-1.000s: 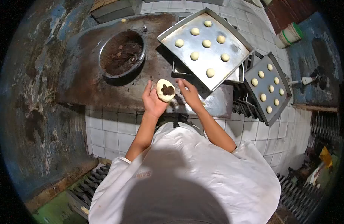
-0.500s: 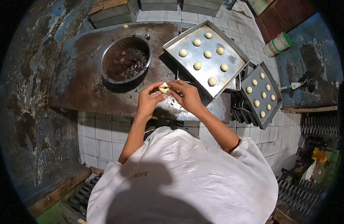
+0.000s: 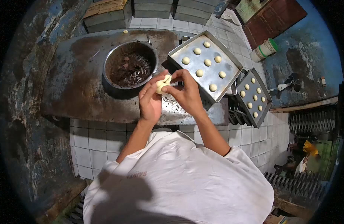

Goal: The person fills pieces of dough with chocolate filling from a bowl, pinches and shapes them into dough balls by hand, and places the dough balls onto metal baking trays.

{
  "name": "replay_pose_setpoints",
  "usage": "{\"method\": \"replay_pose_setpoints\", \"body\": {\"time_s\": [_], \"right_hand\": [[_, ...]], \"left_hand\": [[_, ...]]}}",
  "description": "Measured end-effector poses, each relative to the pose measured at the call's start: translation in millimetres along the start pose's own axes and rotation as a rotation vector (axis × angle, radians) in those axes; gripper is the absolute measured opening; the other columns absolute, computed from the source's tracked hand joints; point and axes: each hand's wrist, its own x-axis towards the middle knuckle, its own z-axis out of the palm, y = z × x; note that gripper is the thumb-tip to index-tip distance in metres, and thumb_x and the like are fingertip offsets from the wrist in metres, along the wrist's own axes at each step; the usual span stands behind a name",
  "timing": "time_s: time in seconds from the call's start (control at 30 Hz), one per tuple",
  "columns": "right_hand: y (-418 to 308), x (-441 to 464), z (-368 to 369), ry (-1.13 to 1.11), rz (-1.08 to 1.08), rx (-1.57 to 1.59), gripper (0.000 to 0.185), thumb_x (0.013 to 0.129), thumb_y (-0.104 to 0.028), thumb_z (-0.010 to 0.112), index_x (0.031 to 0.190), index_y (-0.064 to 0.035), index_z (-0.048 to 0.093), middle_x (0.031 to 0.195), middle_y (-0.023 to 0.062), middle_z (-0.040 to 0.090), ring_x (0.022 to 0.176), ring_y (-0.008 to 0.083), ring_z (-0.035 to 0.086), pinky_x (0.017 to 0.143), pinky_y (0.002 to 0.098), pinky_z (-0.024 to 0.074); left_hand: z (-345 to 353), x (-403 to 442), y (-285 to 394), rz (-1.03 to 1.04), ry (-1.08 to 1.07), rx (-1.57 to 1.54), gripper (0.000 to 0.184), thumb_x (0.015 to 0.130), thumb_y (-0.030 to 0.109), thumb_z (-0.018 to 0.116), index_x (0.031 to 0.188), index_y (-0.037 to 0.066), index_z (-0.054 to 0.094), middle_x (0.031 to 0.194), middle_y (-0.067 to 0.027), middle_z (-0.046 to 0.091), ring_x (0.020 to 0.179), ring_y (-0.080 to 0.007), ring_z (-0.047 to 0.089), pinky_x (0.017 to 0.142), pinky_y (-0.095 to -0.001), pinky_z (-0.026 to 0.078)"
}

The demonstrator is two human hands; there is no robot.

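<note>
Above the table's front part, a pale piece of dough (image 3: 163,85) is folded with a dark slit down its middle. My left hand (image 3: 151,102) cups it from the left, palm turned upward. My right hand (image 3: 187,94) pinches the dough's right edge between thumb and fingers. Just beyond my left hand stands a metal bowl (image 3: 106,74) of dark brown crumbly filling (image 3: 129,67). To the right of my hands, a square metal tray (image 3: 213,36) bears several round dough balls (image 3: 199,73), set apart from each other.
A second, darker tray (image 3: 267,106) with several dough balls sits lower right on a rack. A spoon handle (image 3: 148,38) shows behind the bowl, and a small dough bit (image 3: 125,31) lies at the worn table's (image 3: 75,86) far edge. A green-lidded bucket (image 3: 265,49) stands farther right.
The dough between my hands has tilted up and looks more opened out, its fold showing more. My left palm has turned upward. The whole view has shifted slightly.
</note>
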Motion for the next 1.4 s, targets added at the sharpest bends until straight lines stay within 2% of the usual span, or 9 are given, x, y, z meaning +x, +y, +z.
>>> {"method": "replay_pose_setpoints", "body": {"time_s": [0.1, 0.3, 0.43, 0.57, 0.7, 0.9, 1.03, 1.23, 1.4], "right_hand": [[-15, 0, 17, 0.053, 0.116, 0.303, 0.016, 0.081, -0.007, 0.080, 0.090, -0.0003, 0.069, 0.099, 0.0087, 0.069, 0.086, 0.0169, 0.068, 0.076, 0.0312, 0.0552], [-35, -9, 51, 0.020, -0.086, -0.022, 0.042, 0.077, 0.001, 0.076, 0.119, -0.0030, 0.071, 0.099, 0.0124, 0.069, 0.087, 0.0230, 0.070, 0.076, 0.0306, 0.0555], [-34, -14, 65, -0.057, -0.067, -0.266, 0.048, 0.074, -0.002, 0.077, 0.121, -0.0087, 0.072, 0.109, 0.0154, 0.066, 0.091, 0.0310, 0.068, 0.075, 0.0376, 0.0556], [-31, -2, 77, 0.177, -0.244, -0.290, 0.034, 0.073, -0.005, 0.079, 0.107, -0.0060, 0.073, 0.095, 0.0122, 0.064, 0.083, 0.0295, 0.068, 0.073, 0.0353, 0.0527], [-40, -1, 79, -0.111, 0.240, 0.224, 0.021, 0.077, -0.008, 0.081, 0.094, 0.0007, 0.074, 0.094, 0.0090, 0.071, 0.084, 0.0174, 0.068, 0.079, 0.0325, 0.0517], [-43, -14, 103, 0.070, 0.236, 0.158, 0.019, 0.083, -0.005, 0.075, 0.101, 0.0007, 0.075, 0.094, 0.0075, 0.071, 0.085, 0.0161, 0.069, 0.074, 0.0313, 0.0544], [-48, -18, 110, -0.021, 0.023, 0.056, 0.025, 0.081, -0.001, 0.074, 0.106, -0.0011, 0.074, 0.099, 0.0100, 0.069, 0.088, 0.0224, 0.069, 0.076, 0.0353, 0.0562], [-45, -2, 105, 0.122, -0.301, -0.221, 0.027, 0.073, -0.005, 0.081, 0.099, -0.0050, 0.074, 0.091, 0.0119, 0.063, 0.080, 0.0281, 0.066, 0.069, 0.0375, 0.0516], [-47, -4, 94, -0.001, 0.172, 0.115, 0.018, 0.080, -0.011, 0.080, 0.092, 0.0019, 0.076, 0.090, 0.0136, 0.074, 0.085, 0.0178, 0.071, 0.078, 0.0313, 0.0544]], "left_hand": [[-10, -2, 7, 0.001, -0.102, -0.024, 0.029, 0.099, 0.010, 0.055, 0.123, -0.003, 0.065, 0.136, -0.0187, 0.060, 0.125, -0.0230, 0.057, 0.111, -0.0375, 0.039], [-37, 6, 22, -0.068, 0.241, -0.061, 0.019, 0.100, 0.011, 0.063, 0.117, 0.004, 0.059, 0.124, -0.0136, 0.065, 0.104, -0.0194, 0.065, 0.091, -0.0321, 0.053], [-46, 8, 35, 0.006, 0.155, -0.031, 0.017, 0.100, 0.016, 0.066, 0.111, 0.006, 0.058, 0.113, -0.0134, 0.070, 0.097, -0.0171, 0.067, 0.085, -0.0308, 0.055], [-54, 2, 46, 0.047, 0.031, 0.075, 0.022, 0.101, 0.022, 0.064, 0.100, 0.000, 0.068, 0.119, -0.0172, 0.070, 0.103, -0.0173, 0.067, 0.090, -0.0294, 0.052], [-59, -5, 57, 0.088, -0.138, 0.160, 0.032, 0.104, 0.028, 0.057, 0.100, 0.000, 0.072, 0.137, -0.0178, 0.061, 0.119, -0.0245, 0.061, 0.102, -0.0389, 0.047], [-70, -20, 63, -0.038, 0.079, -0.058, 0.031, 0.102, 0.020, 0.060, 0.126, 0.001, 0.061, 0.121, -0.0122, 0.064, 0.107, -0.0206, 0.064, 0.100, -0.0350, 0.049], [-82, -23, 70, -0.136, 0.297, -0.051, 0.027, 0.104, 0.019, 0.058, 0.124, 0.001, 0.063, 0.123, -0.0120, 0.066, 0.109, -0.0171, 0.064, 0.093, -0.0279, 0.052], [-71, -22, 70, 0.057, 0.047, 0.025, 0.023, 0.106, 0.017, 0.054, 0.117, 0.000, 0.065, 0.130, -0.0149, 0.064, 0.121, -0.0204, 0.059, 0.103, -0.0330, 0.046], [-66, -16, 54, 0.084, 0.006, 0.140, 0.022, 0.106, 0.015, 0.053, 0.113, -0.001, 0.066, 0.133, -0.0164, 0.062, 0.122, -0.0199, 0.058, 0.104, -0.0330, 0.044]]}}
